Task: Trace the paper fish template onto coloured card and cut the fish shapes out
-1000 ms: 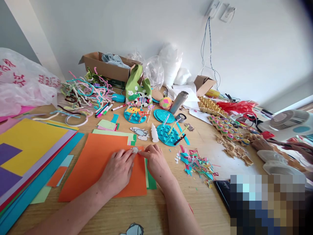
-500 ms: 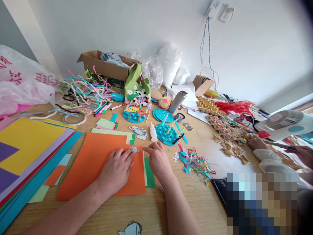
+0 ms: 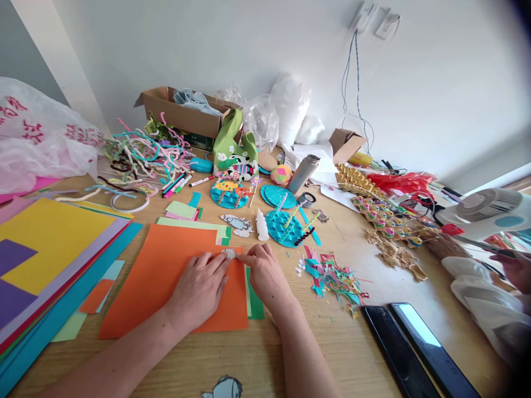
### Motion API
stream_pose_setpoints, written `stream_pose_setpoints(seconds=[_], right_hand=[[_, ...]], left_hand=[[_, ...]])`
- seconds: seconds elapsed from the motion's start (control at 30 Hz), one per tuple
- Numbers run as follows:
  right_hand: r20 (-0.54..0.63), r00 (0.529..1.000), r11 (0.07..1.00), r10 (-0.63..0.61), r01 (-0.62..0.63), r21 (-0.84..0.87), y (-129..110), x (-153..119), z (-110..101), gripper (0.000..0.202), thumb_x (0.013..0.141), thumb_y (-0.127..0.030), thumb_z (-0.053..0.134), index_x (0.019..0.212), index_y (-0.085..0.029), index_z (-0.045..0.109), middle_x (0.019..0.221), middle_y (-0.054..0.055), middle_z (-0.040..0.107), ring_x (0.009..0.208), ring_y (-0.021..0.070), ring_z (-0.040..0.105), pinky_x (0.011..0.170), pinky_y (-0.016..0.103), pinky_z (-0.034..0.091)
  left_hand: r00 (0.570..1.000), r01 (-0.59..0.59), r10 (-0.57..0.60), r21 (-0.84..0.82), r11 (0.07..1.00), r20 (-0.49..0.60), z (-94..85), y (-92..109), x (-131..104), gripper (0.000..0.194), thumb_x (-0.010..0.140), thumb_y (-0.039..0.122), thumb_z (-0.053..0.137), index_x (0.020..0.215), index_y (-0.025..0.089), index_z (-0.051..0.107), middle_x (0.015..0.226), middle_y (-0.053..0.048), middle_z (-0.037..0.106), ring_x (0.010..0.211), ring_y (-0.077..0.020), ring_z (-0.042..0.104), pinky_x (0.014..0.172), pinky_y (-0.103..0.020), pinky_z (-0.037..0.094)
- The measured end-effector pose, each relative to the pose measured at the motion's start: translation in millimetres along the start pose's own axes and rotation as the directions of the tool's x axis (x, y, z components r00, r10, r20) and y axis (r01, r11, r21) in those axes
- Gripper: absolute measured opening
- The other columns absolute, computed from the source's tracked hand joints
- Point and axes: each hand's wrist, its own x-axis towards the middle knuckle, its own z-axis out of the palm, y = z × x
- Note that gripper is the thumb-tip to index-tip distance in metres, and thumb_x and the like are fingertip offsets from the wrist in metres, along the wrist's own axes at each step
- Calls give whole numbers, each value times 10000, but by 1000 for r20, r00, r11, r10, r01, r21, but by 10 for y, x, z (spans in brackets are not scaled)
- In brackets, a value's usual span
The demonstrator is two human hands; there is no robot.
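An orange paper sheet (image 3: 149, 282) lies in front of me on the table. My left hand (image 3: 202, 284) rests flat on it, fingers stretched out and holding nothing. Its fingertips touch a small grey paper fish (image 3: 228, 253) near the sheet's top right corner. From the other side my right hand (image 3: 267, 276) reaches in, its index finger stretched out onto the fish's tail end and the other fingers bent. The tail is partly covered. Beyond the sheet are more paper fish cutouts (image 3: 235, 222) and a white glue bottle (image 3: 261, 225). Another paper fish (image 3: 226, 387) lies at the bottom edge.
Stacked coloured paper (image 3: 62, 232) fills the left side. Paper scraps (image 3: 334, 276) and two phones (image 3: 396, 348) lie to the right. Behind stand blue decorated discs (image 3: 286, 228), a metal flask (image 3: 305, 174) and pipe cleaners (image 3: 145, 149). Another person's sleeve (image 3: 477, 287) shows at far right.
My right index finger has moved left onto the fish's tail, which it was beside before. My left hand stays on the orange sheet. The view has shifted slightly.
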Motion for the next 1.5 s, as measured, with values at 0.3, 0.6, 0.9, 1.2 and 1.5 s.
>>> stream_pose_setpoints(seconds=[0.3,0.6,0.9,1.2,1.5], right_hand=[[-18,1000,1000,-1,0,-29,5,-2,24,479,857,-21,460,1145,-323,697,957,74,598,943,211,478,832,305,406],[-39,999,1000,6,-7,-30,17,14,13,459,852,-25,461,1117,-305,711,954,73,606,940,211,484,837,307,412],[-15,1000,1000,6,-7,-26,16,7,19,448,865,-35,456,1124,-302,706,961,77,594,940,214,479,849,313,405],[-49,999,997,-11,7,-81,-87,36,83,555,848,-30,465,1308,-327,558,988,80,532,943,220,451,824,324,386],[-102,994,997,33,-39,-62,-64,52,132,530,850,-20,453,1272,-311,588,1006,82,527,957,219,446,812,321,371]], left_hand=[[1000,4,-4,-2,1000,-1,-16,14,1,402,943,231,395,1310,197,554,1280,-81,619,1029,-256,537,839,-421,447],[1000,0,0,24,1000,11,-5,18,-9,391,950,240,380,1288,190,569,1284,-74,618,1031,-260,530,827,-427,435],[1000,5,-5,19,1000,17,-25,29,2,396,947,235,395,1309,189,548,1291,-67,613,1026,-257,529,827,-417,424],[1000,12,-13,26,1000,26,-31,37,-1,378,943,241,411,1278,166,571,1279,-69,618,1022,-254,526,822,-415,419],[1000,13,-14,37,999,23,-25,39,0,381,938,245,421,1280,173,572,1267,-71,622,1008,-249,530,819,-409,420]])
